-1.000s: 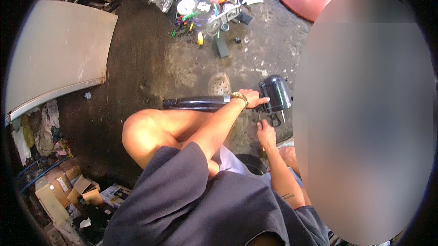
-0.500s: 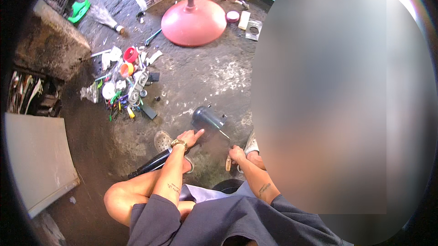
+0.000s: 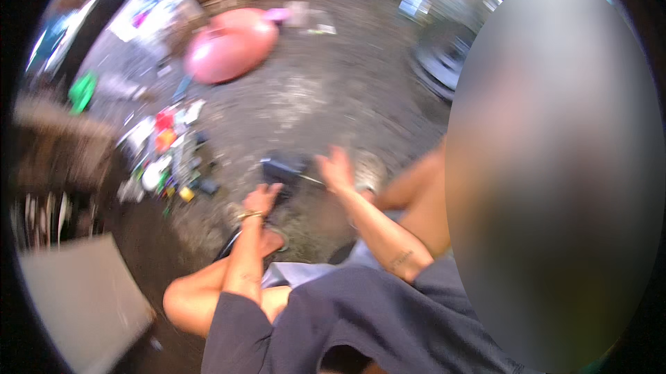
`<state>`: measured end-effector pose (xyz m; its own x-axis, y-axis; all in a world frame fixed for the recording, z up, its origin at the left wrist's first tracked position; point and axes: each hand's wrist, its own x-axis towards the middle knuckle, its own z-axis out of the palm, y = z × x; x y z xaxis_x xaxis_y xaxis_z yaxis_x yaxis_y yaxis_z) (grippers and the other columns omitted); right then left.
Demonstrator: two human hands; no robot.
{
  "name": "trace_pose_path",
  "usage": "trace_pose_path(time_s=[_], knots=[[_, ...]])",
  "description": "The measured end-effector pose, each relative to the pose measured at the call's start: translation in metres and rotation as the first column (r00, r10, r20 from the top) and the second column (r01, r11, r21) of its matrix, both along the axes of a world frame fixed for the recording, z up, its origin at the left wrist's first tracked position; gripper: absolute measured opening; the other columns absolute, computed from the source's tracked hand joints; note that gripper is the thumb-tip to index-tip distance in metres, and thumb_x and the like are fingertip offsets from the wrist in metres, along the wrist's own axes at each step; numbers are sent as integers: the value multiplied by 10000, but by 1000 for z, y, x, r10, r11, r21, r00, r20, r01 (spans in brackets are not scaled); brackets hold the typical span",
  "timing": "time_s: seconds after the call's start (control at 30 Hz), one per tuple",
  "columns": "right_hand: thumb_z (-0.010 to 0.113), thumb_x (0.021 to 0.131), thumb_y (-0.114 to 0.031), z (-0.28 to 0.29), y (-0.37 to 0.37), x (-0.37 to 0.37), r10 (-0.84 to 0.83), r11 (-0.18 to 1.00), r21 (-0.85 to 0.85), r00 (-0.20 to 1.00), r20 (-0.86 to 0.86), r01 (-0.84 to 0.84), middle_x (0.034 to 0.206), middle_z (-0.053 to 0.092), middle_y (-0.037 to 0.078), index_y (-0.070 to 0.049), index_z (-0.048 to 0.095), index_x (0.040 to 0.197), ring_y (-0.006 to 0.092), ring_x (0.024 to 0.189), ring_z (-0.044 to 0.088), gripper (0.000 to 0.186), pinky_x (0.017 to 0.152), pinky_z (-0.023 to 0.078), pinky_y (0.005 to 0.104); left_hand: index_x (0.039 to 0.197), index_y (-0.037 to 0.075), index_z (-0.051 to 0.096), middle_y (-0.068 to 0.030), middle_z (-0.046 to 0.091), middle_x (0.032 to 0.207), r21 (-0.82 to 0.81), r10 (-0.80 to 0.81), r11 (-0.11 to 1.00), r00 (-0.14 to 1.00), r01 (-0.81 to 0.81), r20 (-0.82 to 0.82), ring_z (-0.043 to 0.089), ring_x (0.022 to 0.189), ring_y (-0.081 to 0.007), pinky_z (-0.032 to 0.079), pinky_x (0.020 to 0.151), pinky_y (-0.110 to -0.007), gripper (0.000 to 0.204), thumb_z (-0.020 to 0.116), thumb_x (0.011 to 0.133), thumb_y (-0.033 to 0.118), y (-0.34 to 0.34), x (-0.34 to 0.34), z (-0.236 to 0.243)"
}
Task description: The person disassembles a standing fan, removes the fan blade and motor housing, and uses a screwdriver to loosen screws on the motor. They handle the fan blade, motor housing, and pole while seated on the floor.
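Observation:
A black cylindrical housing with a thin shaft [image 3: 283,165], like a small motor, is low in front of me between my feet. At its near left edge, my left hand [image 3: 262,199] has its fingers curled against it, somewhat blurred; a bracelet is on that wrist. To the right of the shaft, my right hand [image 3: 336,170] is raised with its fingers stretched out, and nothing shows in it. Motion smears the hand and the shaft's tip. The wooden-handled tool cannot be made out now.
On the left lies a pile of small tools and coloured plastic parts [image 3: 166,155]. Beyond it stand a round pink base [image 3: 232,44] and a white basket [image 3: 152,10]. A grey panel [image 3: 87,301] is at the lower left, a dark round metal object [image 3: 444,62] at the far right.
My right hand has moved up and opened, and the wooden-handled tool is no longer visible in it. My left hand stays by the housing. The whole view has swung to the right.

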<state>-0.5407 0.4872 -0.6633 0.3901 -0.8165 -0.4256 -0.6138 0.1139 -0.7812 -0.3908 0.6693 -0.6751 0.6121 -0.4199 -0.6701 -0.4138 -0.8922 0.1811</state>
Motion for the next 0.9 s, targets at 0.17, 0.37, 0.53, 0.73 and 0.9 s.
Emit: trace_pose_path(time_s=[0.17, 0.37, 0.53, 0.73, 0.9], knots=[[664, 852, -124, 220, -2, -57, 322, 943, -258, 765, 558, -209, 1130, 624, 201, -7, 625, 1103, 319, 1017, 640, 280, 867, 518, 404, 1160, 42, 631, -257, 664, 1111, -89, 23, 996, 999, -19, 46, 608, 1080, -456, 454, 925, -512, 744, 386, 925, 703, 46, 56, -44], [638, 929, -143, 216, -121, -266, -344, 709, -464, 835, 429, 531, 825, 678, 30, -27, 678, 983, 98, 677, 604, 134, 600, 495, 258, 911, -5, 630, -188, 686, 791, -267, -16, 962, 985, 63, 172, 666, 725, -333, 492, 704, -437, 687, 427, 946, 650, 63, 96, -30], [700, 838, -291, 22, -222, -405, -563, 827, -182, 788, -249, 532, 857, 709, 98, -34, 695, 994, 167, 768, 665, 300, 687, 529, 309, 916, 6, 621, -167, 695, 807, -248, -71, 959, 966, 135, 251, 658, 801, -348, 468, 743, -457, 602, 447, 978, 579, 51, 91, 29], [656, 822, -522, -42, -266, -365, -437, 875, -112, 670, -600, 470, 1109, 703, 185, -71, 714, 1120, 317, 1066, 676, 544, 900, 521, 412, 894, 8, 612, -98, 674, 765, -273, 108, 961, 977, -55, 183, 624, 678, -206, 477, 659, -368, 517, 523, 978, 511, 98, 99, 73], [641, 842, -447, -28, -261, -355, -369, 900, -7, 753, -544, 436, 760, 732, 18, -171, 778, 776, 152, 692, 677, 316, 685, 527, 322, 909, 9, 612, -120, 653, 792, -229, 66, 973, 974, -15, 215, 602, 739, -221, 473, 714, -376, 511, 541, 966, 512, 117, 92, 88]])
